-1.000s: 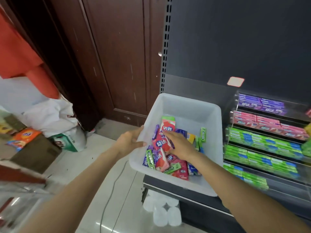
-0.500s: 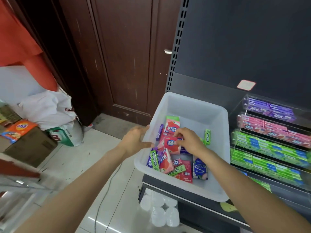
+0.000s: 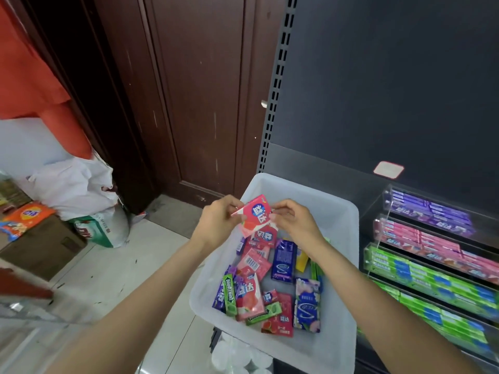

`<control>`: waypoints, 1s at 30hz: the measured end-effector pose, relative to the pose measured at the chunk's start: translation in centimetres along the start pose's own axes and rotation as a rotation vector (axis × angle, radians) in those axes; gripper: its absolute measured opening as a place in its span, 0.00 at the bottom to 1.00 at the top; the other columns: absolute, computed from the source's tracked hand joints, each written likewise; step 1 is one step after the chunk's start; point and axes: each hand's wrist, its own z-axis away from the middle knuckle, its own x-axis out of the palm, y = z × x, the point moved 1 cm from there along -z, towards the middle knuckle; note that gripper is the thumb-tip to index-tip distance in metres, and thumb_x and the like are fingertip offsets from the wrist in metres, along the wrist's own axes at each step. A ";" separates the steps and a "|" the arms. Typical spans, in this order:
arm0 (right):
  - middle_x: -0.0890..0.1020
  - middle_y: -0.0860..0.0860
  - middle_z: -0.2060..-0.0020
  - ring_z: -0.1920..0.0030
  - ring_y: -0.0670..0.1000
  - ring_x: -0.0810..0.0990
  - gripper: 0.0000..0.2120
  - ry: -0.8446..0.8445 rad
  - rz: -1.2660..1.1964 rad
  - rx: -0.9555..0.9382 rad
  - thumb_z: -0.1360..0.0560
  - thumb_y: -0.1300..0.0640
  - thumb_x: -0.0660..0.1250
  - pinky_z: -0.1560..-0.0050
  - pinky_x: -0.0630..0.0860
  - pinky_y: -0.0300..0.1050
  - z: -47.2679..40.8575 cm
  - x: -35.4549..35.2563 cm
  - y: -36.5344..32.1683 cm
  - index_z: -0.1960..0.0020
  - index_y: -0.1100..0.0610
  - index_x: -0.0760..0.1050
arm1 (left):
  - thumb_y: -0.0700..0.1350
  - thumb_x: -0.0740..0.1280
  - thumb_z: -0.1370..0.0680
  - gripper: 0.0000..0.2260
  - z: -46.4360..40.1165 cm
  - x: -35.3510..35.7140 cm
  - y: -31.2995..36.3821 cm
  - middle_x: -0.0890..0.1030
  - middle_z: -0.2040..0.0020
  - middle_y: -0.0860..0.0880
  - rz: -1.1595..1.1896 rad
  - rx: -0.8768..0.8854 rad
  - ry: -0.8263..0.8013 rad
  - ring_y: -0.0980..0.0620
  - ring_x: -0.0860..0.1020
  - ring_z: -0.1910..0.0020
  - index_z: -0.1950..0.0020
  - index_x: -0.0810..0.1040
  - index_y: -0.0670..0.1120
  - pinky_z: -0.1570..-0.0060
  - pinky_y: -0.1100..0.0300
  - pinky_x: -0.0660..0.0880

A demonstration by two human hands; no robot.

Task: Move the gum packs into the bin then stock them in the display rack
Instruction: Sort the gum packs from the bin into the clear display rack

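- The left hand [image 3: 219,221] and the right hand [image 3: 293,220] both pinch one pink gum pack [image 3: 255,215], each at an opposite edge, with fingers curled onto it.
- That pack is lifted above the far end of the white bin [image 3: 348,255], tilted, with its printed face toward the camera; a second pink pack sits just beneath it, and whether it is also gripped cannot be told.
- The pack looks like a small, flat carton: probably very light, fairly stiff, and glossy enough to slip, so a thumb-and-finger pinch across the short edges or the flat faces should serve best. Squeezing hard could dent a corner.
- The bin holds a loose heap of mixed packs: a pink pack [image 3: 248,298] with fruit artwork, a slim green stick pack [image 3: 229,294], a dark blue pack [image 3: 283,261], a pale purple pack [image 3: 307,305], a yellow one partly hidden under the right forearm, and others overlapping.
- The bin rests on a dark shelf edge, just beside the clear display rack [image 3: 383,220].
- The rack's tiers already hold rows: purple at the top, pink [image 3: 421,238] below, then green [image 3: 432,273] on the lower tiers.
- Judging by colour, the held pack belongs in the pink tier.
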 end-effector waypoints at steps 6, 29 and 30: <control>0.75 0.54 0.39 0.39 0.52 0.74 0.26 -0.127 0.439 0.041 0.29 0.57 0.72 0.43 0.69 0.42 -2.6 -0.1 4.3 0.34 0.57 0.69 | 0.46 0.67 0.23 0.06 -1.2 0.4 -1.6 0.79 0.53 0.50 0.069 -0.173 0.166 0.52 0.79 0.57 0.50 0.73 0.46 0.67 0.64 0.74; 0.76 0.50 0.55 0.58 0.47 0.77 0.15 0.134 0.159 0.098 0.24 0.61 0.65 0.71 0.69 0.31 0.3 -1.7 -0.8 0.41 0.55 0.64 | 0.39 0.67 0.24 0.13 1.2 -1.0 1.1 0.78 0.51 0.49 0.450 -0.146 0.039 0.53 0.79 0.52 0.43 0.68 0.46 0.58 0.62 0.78; 0.77 0.50 0.56 0.60 0.48 0.78 0.18 0.162 0.049 0.116 0.24 0.62 0.65 0.69 0.72 0.31 1.2 -2.6 -1.1 0.37 0.54 0.65 | 0.38 0.68 0.24 0.16 1.4 -0.9 1.7 0.78 0.50 0.50 0.451 -0.108 -0.015 0.53 0.78 0.50 0.40 0.68 0.48 0.57 0.61 0.78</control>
